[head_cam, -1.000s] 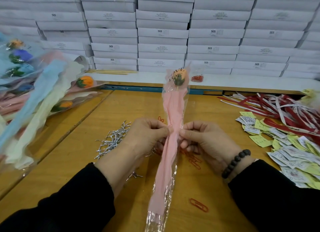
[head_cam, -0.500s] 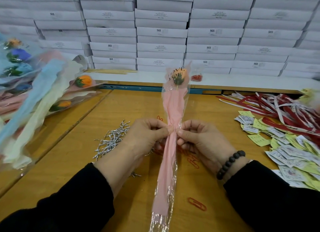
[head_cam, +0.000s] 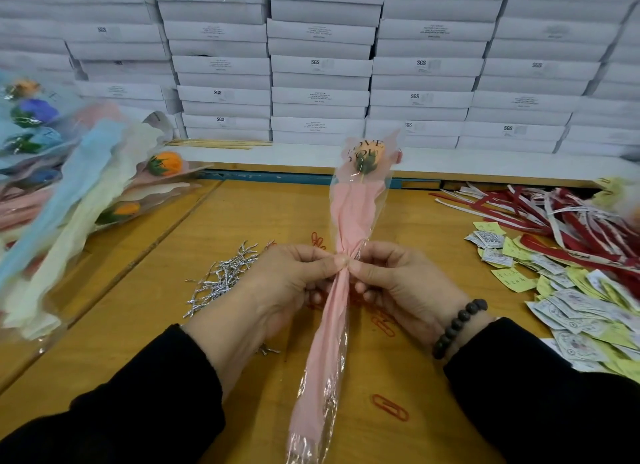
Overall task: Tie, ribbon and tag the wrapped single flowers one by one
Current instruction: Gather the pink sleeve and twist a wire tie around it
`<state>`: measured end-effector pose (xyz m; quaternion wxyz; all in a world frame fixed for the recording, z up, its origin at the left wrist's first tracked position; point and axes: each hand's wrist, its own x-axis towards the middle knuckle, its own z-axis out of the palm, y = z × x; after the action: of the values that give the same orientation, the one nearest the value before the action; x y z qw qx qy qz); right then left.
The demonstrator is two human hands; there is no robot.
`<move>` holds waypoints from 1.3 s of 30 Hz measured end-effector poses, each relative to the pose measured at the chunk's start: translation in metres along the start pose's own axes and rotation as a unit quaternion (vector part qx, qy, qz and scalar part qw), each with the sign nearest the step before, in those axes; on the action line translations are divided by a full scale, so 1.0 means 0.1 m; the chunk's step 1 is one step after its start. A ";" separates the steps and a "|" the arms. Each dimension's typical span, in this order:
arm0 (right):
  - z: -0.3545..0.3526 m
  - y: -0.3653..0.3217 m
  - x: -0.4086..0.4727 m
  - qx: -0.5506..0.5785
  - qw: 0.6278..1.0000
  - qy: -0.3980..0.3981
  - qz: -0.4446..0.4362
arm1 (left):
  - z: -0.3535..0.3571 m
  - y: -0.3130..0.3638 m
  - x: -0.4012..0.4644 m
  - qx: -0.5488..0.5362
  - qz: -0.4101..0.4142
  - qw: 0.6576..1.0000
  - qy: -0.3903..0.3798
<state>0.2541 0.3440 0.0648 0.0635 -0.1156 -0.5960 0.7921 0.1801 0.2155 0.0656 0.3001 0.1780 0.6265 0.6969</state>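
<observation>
i note the pink-wrapped single flower [head_cam: 349,221] held upright over the centre of the wooden table [head_cam: 138,325]. left hand [head_cam: 277,290] and right hand [head_cam: 405,287] each pinch the wrap at its gathered neck, fingertips touching. silver twist ties [head_cam: 225,276] lie left; ribbons [head_cam: 554,217] and tags [head_cam: 571,301] right.

Wrapped flowers pile [head_cam: 52,193] blurred, cut off left; tags [head_cam: 571,311] unreadable.

Pink-papered single flower in clear cellophane sleeve [head_cam: 349,221], held upright above the table.
Orange bloom on top; the wrap is gathered narrow at mid-length, its tail slanting down toward the viewer.
</observation>
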 end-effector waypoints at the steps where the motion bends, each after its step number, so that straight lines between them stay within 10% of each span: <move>1: -0.01 0.00 0.00 -0.003 1.000 0.004 -0.001 | 0.01 0.00 0.00 -0.005 -0.005 1.000 -0.001; 28: 0.08 0.11 0.10 -0.105 0.991 0.044 -0.076 | -0.10 0.20 0.00 0.072 0.062 0.995 0.039; 33: 0.08 0.14 0.04 -0.523 0.827 -0.001 -0.208 | -0.26 0.25 0.04 0.070 0.060 0.992 0.091; 39: 0.28 0.23 0.01 -0.712 0.649 -0.071 -0.260 | -0.30 0.26 0.06 0.078 0.073 0.989 0.103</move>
<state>0.2471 0.3115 0.0497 0.1228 0.0911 -0.9849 0.0812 0.1522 0.1957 0.0856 0.1673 0.1732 0.6923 0.6803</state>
